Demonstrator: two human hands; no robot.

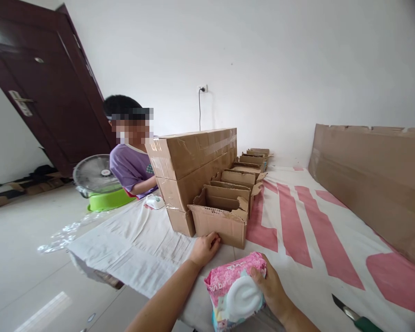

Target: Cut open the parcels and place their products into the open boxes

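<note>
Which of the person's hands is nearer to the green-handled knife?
The right hand: it holds the pink pack, left of the knife. The left hand is farther left, by the base of the nearest open box.

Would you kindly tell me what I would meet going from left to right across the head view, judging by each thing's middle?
Dark red door → fan → person in purple → left hand → pink pack with a white lid → right hand → green-handled knife.

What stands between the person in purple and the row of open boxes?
A stack of taped cardboard boxes stands between them, in the head view.
</note>
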